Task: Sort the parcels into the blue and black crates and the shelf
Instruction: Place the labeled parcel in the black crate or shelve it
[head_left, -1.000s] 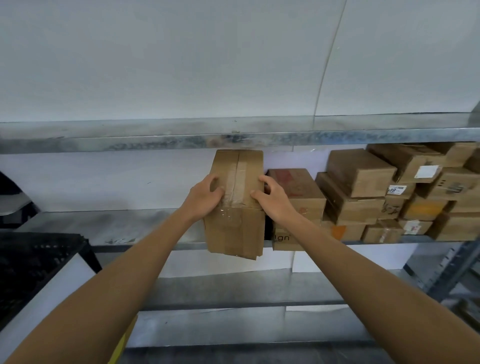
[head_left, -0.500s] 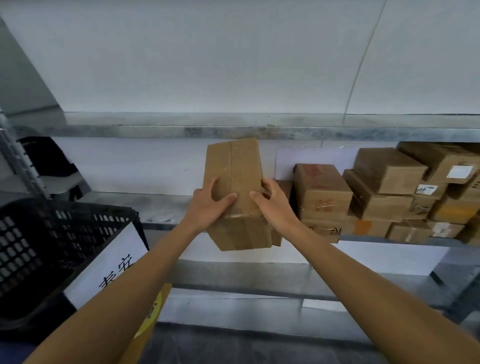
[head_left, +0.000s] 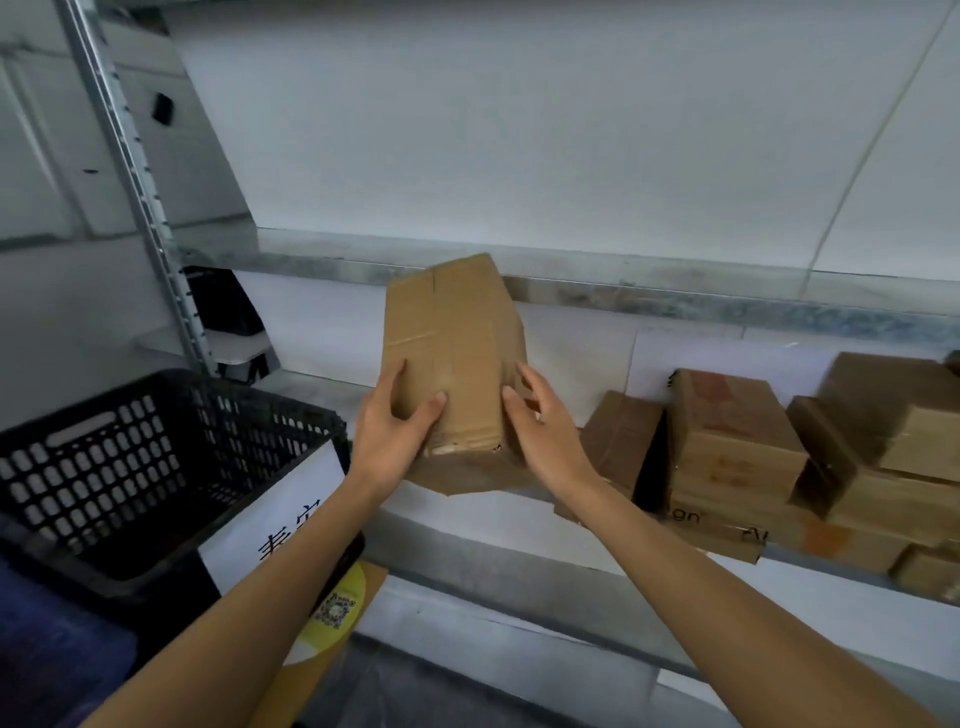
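Observation:
A tall brown cardboard parcel (head_left: 452, 343) stands upright and slightly tilted over the front edge of the metal shelf (head_left: 498, 556). My left hand (head_left: 389, 431) grips its lower left side, thumb across the front face. My right hand (head_left: 540, 426) holds the lower right side with curled fingers. Whether the parcel's base rests on the shelf is unclear. The black lattice crate (head_left: 156, 457), with a white label on its front, sits lower left. A dark blue crate edge (head_left: 52, 654) shows at the bottom left corner.
Several brown parcels (head_left: 737, 447) are stacked on the shelf to the right of my hands. An upper shelf board (head_left: 675, 299) runs just above the parcel. A perforated metal upright (head_left: 140, 192) stands at left. A yellow sticker with a QR code (head_left: 337, 608) lies below the crate.
The parcel has moved left, away from the stacked boxes, and tilted further. The view has swung left and down, so more of the black crate shows.

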